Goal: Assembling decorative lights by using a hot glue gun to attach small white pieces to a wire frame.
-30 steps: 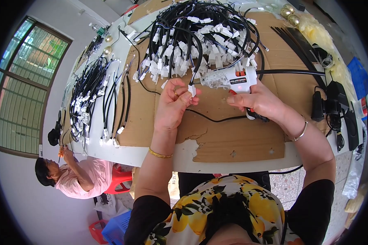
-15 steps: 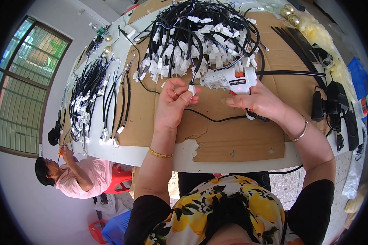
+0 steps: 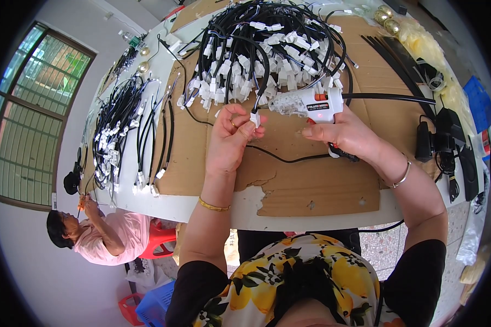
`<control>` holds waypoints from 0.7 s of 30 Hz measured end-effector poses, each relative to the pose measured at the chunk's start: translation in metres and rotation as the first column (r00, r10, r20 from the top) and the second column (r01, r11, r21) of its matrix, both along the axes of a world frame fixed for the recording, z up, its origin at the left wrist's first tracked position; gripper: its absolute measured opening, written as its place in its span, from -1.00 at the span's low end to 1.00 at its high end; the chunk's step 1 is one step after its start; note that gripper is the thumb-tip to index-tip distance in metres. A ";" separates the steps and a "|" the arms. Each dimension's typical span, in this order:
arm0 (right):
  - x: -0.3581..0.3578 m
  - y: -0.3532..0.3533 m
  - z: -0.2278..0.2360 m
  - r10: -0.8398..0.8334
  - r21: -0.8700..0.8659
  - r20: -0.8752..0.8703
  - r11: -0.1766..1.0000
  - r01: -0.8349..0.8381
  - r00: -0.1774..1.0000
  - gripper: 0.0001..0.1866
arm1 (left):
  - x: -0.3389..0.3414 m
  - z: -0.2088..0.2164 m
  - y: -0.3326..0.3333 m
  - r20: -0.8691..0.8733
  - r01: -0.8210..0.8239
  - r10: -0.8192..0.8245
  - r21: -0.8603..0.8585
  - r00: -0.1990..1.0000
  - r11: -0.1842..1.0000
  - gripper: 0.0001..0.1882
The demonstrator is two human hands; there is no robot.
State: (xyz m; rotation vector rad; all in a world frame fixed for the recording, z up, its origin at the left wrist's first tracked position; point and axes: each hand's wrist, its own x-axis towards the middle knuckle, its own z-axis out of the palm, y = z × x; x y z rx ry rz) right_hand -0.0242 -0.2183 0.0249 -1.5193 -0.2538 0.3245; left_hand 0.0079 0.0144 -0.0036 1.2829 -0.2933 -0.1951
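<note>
Between the fingertips of my left hand (image 3: 232,139) is a white plastic connector (image 3: 255,117) on the end of a black cable, which runs up to the pile. My right hand (image 3: 346,133) grips a white hot glue gun (image 3: 324,105) by its handle, with a black glue stick (image 3: 390,97) coming out of its back. Its nozzle points left, just short of the connector, and a clear crumpled layer wraps the front of the gun. Beyond both hands lies a big heap of black cables with white connectors (image 3: 283,54).
Brown cardboard (image 3: 322,185) covers much of the white table (image 3: 240,212). More bundled cables (image 3: 117,131) lie at the left, and black power adapters (image 3: 447,131) at the right. A co-worker in a pink shirt (image 3: 120,234) sits on a red stool at the left, holding an orange tool.
The glue gun has moved slightly to the right, so its nozzle stands a little farther from the connector. My left hand stays almost still.
</note>
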 end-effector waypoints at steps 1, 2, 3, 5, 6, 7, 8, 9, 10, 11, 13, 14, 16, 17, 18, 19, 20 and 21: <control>-0.001 0.000 0.002 -0.005 -0.019 -0.024 1.000 0.004 1.000 -0.53 | 0.000 0.000 0.000 0.001 0.003 -0.003 0.000 1.000 1.000 -0.78; -0.001 0.000 0.003 -0.010 -0.039 -0.048 0.999 0.009 0.999 -0.55 | 0.000 0.001 0.000 0.001 0.003 -0.003 0.000 1.000 1.000 -0.78; -0.001 0.000 0.003 -0.010 -0.038 -0.048 0.999 0.008 0.999 -0.55 | 0.000 0.001 0.000 -0.004 0.002 -0.002 -0.001 1.000 1.000 -0.79; 0.000 -0.001 0.002 0.041 -0.004 -0.057 0.999 -0.041 0.998 -0.57 | 0.000 0.001 0.000 -0.009 0.002 -0.002 -0.001 1.000 1.000 -0.79; -0.001 -0.001 0.002 0.041 -0.004 -0.057 0.999 -0.041 0.998 -0.57 | 0.000 0.001 0.000 -0.006 0.007 -0.007 -0.004 1.000 1.000 -0.79; -0.001 0.000 0.003 0.039 -0.020 -0.017 0.999 -0.039 0.999 -0.58 | 0.000 0.001 0.000 -0.002 0.012 -0.012 -0.007 1.000 1.000 -0.79; -0.001 0.000 0.004 0.038 -0.036 0.024 0.999 -0.037 0.999 -0.59 | 0.000 0.001 0.000 -0.003 0.012 -0.012 -0.007 1.000 1.000 -0.79; -0.001 0.000 0.003 0.038 -0.036 0.023 0.999 -0.037 0.999 -0.59 | -0.001 0.002 0.000 -0.003 0.009 -0.009 0.000 1.000 1.000 -0.79; -0.001 0.000 0.000 0.031 -0.018 0.012 0.999 -0.031 0.999 -0.60 | -0.001 0.002 0.000 -0.002 0.006 -0.006 0.006 1.000 1.000 -0.79; 0.000 0.000 -0.001 0.024 0.000 0.000 1.000 -0.024 1.000 -0.61 | 0.000 0.002 0.000 -0.002 0.007 -0.007 0.006 1.000 1.000 -0.79; -0.001 0.000 0.002 0.007 -0.036 -0.037 0.999 -0.009 0.999 -0.61 | 0.000 0.001 0.000 0.005 0.006 -0.006 0.004 1.000 1.000 -0.79; -0.002 0.000 0.004 -0.011 -0.073 -0.075 0.997 0.005 0.997 -0.62 | 0.000 0.001 0.000 0.005 0.005 -0.005 0.004 1.000 1.000 -0.79; 0.000 -0.001 0.000 0.015 -0.048 -0.064 0.999 -0.018 0.998 -0.62 | 0.000 0.002 0.000 0.007 -0.006 0.006 0.015 1.000 1.000 -0.80; 0.000 -0.001 -0.002 0.040 -0.024 -0.053 0.999 -0.041 0.998 -0.62 | 0.000 0.002 0.000 0.007 -0.004 0.004 0.015 1.000 1.000 -0.80; 0.000 -0.002 -0.001 0.038 -0.025 -0.053 0.999 -0.040 0.998 -0.62 | 0.000 0.002 -0.001 0.010 0.003 -0.003 0.013 1.000 1.000 -0.80; 0.000 -0.002 0.000 0.029 -0.051 -0.050 0.998 -0.031 0.998 -0.62 | 0.000 0.002 0.000 0.012 0.008 -0.008 0.012 1.000 1.000 -0.79; 0.000 -0.002 0.001 0.019 -0.078 -0.046 0.997 -0.023 0.999 -0.63 | 0.000 0.002 0.000 0.013 0.007 -0.007 0.013 1.000 1.000 -0.79; 0.000 -0.001 0.001 0.020 -0.078 -0.045 0.997 -0.024 0.999 -0.63 | 0.000 0.002 0.000 0.016 -0.003 0.002 0.018 1.000 1.000 -0.79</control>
